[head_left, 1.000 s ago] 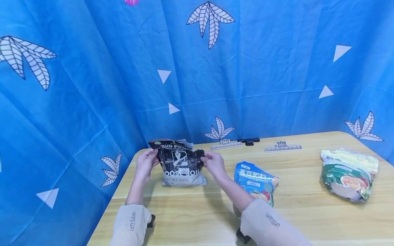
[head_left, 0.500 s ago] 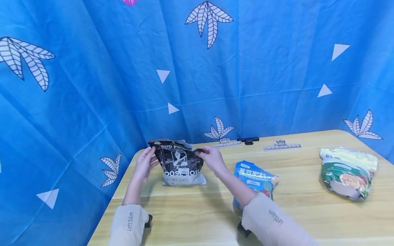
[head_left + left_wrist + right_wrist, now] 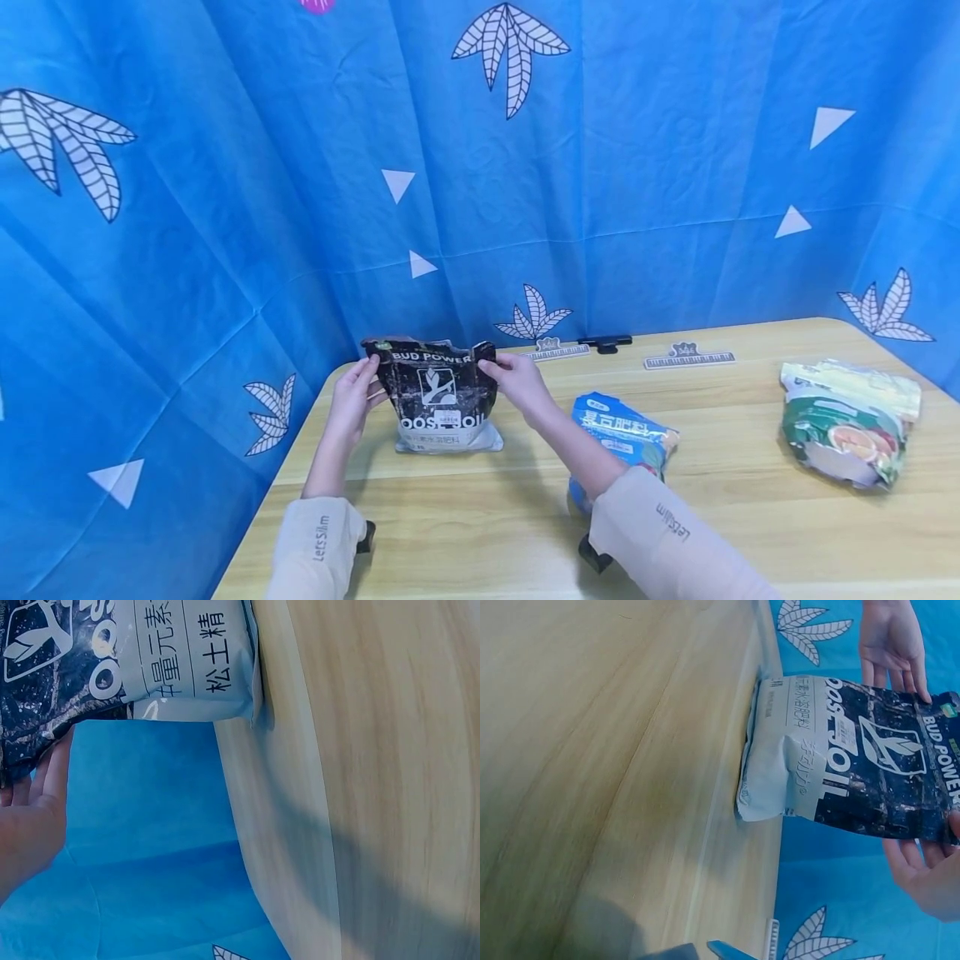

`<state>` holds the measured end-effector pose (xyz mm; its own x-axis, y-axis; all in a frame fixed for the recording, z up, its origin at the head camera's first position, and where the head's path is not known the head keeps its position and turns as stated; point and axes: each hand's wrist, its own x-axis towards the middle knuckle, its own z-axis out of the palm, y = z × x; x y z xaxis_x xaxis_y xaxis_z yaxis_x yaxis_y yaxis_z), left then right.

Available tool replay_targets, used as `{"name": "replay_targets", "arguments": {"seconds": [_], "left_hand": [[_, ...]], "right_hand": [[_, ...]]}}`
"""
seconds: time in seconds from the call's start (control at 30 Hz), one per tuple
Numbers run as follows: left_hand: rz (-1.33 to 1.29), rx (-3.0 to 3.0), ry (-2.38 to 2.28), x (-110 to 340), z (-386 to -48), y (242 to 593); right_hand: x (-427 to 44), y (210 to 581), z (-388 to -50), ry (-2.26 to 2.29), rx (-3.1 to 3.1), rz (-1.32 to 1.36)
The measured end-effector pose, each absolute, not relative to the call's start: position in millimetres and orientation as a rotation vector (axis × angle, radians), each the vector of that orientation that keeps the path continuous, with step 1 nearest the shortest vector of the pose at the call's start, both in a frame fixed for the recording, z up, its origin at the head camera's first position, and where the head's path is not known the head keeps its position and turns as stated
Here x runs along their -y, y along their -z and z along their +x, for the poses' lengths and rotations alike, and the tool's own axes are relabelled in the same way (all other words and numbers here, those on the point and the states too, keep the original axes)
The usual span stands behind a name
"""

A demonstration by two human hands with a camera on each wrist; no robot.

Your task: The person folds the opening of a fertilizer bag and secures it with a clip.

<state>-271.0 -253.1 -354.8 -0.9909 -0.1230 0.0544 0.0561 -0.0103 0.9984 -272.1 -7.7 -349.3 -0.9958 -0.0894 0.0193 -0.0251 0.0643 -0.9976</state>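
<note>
A black and white soil bag (image 3: 437,400) lettered "BUD POWER" and "LOOSE SOIL" stands upright at the table's far left. My left hand (image 3: 351,400) pinches its upper left edge, thumb in front and fingers behind. At the upper right corner, my right hand (image 3: 522,387) pinches the bag between thumb and fingers. The top edge is spread between both hands. In the left wrist view, the left hand's fingers (image 3: 49,776) reach behind the bag's side. The right wrist view has both hands at opposite sides of the bag's dark top.
A blue fertilizer bag (image 3: 618,437) lies by my right forearm, partly covered by it. Farther right is a green and cream bag (image 3: 847,425). Along the back edge lie a white ruler-like clip (image 3: 558,352), a black clip (image 3: 606,343) and another ruler-like clip (image 3: 688,358). Blue curtain surrounds the table (image 3: 480,533).
The bag's top right corner, bent inward half a second ago, now stands out, and the "BUD POWER" lettering shows fully. My right hand shifted its grip along that corner; the left hand barely moved.
</note>
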Motion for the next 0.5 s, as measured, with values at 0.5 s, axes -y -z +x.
{"name": "replay_targets", "arguments": {"seconds": [0.5], "left_hand": [[0.165, 2.176, 2.081, 250.5, -270.7, 349.3]], "right_hand": [[6.1, 349.3, -275.9, 2.123, -2.174, -0.054]]}}
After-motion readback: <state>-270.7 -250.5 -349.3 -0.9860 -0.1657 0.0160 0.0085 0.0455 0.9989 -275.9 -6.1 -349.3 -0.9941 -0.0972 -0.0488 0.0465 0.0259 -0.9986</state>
